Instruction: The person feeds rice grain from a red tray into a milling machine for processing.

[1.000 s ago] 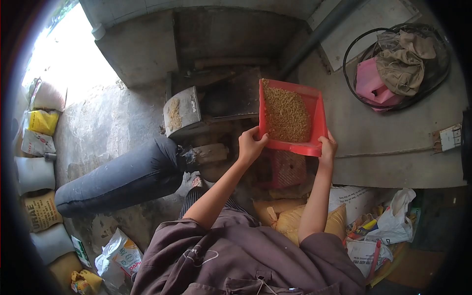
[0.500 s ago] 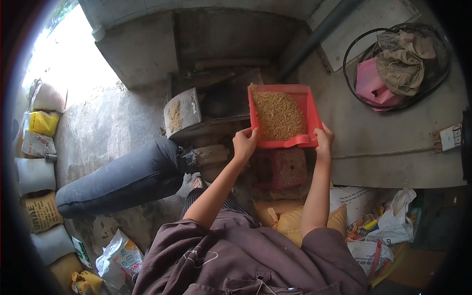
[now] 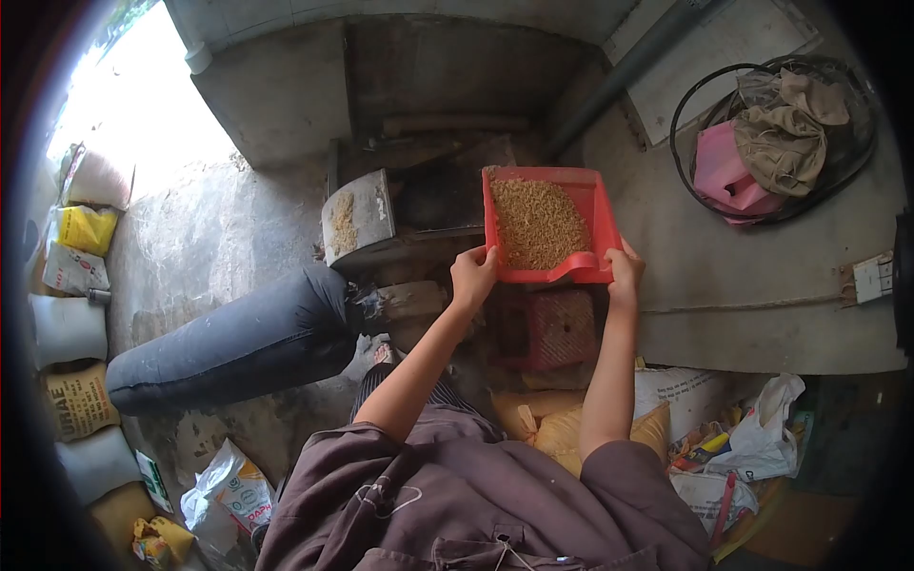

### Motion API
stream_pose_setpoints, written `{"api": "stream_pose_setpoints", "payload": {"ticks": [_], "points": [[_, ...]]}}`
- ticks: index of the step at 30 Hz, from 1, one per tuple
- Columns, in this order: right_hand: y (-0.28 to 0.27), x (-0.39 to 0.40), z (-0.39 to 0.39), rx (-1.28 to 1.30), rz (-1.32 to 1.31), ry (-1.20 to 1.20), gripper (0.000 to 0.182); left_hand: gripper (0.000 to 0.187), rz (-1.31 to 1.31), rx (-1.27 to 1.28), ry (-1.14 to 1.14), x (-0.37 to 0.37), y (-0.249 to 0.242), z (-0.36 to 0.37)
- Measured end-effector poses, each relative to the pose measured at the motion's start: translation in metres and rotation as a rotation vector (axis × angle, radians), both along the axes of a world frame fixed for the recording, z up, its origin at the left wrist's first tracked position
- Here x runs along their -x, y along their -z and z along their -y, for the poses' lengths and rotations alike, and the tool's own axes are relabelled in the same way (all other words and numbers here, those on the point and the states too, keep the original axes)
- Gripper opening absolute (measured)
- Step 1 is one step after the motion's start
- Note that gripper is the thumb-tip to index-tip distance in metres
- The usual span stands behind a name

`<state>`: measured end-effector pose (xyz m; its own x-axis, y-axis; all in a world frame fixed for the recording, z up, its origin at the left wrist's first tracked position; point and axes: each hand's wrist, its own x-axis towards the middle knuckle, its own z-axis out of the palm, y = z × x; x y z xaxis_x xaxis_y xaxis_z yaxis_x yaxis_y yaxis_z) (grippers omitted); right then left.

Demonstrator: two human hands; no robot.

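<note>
A red plastic dustpan (image 3: 604, 211) is held out in front of me, with a heap of tan grain or pellets (image 3: 538, 224) lying mostly toward its left side. My left hand (image 3: 473, 276) is closed on the pan's near left edge, thumb up on the rim. Gripping the near right corner is my right hand (image 3: 625, 266), beside the curled red handle (image 3: 573, 266). Beneath the pan stands a red plastic stool (image 3: 562, 328). Left of it, a pale metal chute (image 3: 358, 219) carries some tan grains on its surface.
A long dark blue cloth tube (image 3: 228, 343) stretches left from the machine. Filled sacks (image 3: 81, 402) line the left wall. Yellow sacks (image 3: 557, 428) and white bags (image 3: 771, 428) lie near my right side. A black-rimmed basket (image 3: 681, 124) with cloth sits on the right ledge.
The view has shifted slightly. The grain heap sits a little lower at the pan's far left corner. Both hands keep the same hold.
</note>
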<state>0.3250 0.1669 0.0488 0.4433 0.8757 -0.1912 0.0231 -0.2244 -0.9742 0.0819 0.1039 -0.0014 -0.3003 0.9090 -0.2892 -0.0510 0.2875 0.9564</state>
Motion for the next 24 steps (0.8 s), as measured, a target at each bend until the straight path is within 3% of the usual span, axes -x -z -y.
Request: {"api": "stream_pose_setpoints", "payload": {"ticks": [5, 7, 10, 24], "points": [[-0.013, 0.011, 0.001, 0.013, 0.072, 0.035, 0.055, 0.030, 0.015, -0.003, -0.006, -0.001, -0.002, -0.001], [-0.006, 0.009, -0.002, -0.005, 0.055, 0.032, 0.055, 0.030, -0.165, -0.067, 0.023, 0.001, -0.001, 0.000], [-0.005, 0.007, -0.001, -0.008, 0.056, 0.040, 0.055, 0.030, -0.005, 0.036, 0.055, 0.004, -0.010, 0.000], [-0.006, 0.005, -0.007, -0.015, 0.020, 0.006, 0.056, 0.028, -0.081, -0.026, 0.054, 0.004, -0.004, -0.002]]}}
